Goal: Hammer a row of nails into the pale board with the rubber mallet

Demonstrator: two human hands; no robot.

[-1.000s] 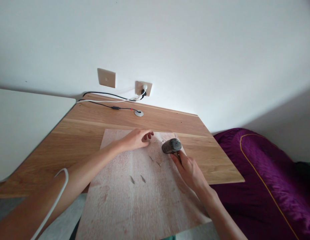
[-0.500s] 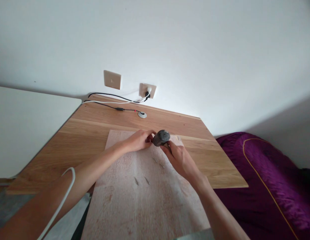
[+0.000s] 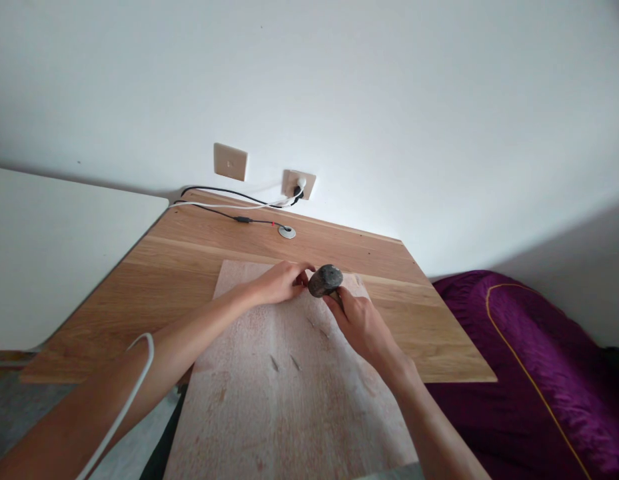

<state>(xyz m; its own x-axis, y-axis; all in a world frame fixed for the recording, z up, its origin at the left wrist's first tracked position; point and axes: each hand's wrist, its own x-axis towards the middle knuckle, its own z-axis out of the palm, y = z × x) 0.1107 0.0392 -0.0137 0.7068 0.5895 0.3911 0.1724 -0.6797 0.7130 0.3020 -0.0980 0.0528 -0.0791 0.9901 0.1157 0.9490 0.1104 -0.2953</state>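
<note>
My right hand (image 3: pixel 366 327) is wrapped round the handle of a hammer. Its dark, worn hammer head (image 3: pixel 326 281) stands over the far part of a pale, scuffed wooden board (image 3: pixel 249 413). Just left of the head, my left hand (image 3: pixel 282 283) has its thumb and fingers drawn together in a pinch near the board's surface. What the fingertips hold, if anything, is too small and partly hidden behind the hammer. Several slim nails (image 3: pixel 296 363) show on the board between my forearms.
Beneath the board is a brown wooden tabletop (image 3: pixel 139 287). Cables (image 3: pixel 214 207) run along its back edge to a wall socket (image 3: pixel 298 184), near a round grommet (image 3: pixel 287 232). A white panel (image 3: pixel 74 260) stands left; purple fabric (image 3: pixel 529 347) lies right. A white cord (image 3: pixel 124 407) crosses my left forearm.
The view has shifted slightly, so everything sits a little further right and lower. Both hands and the hammer keep nearly the same place over the board.
</note>
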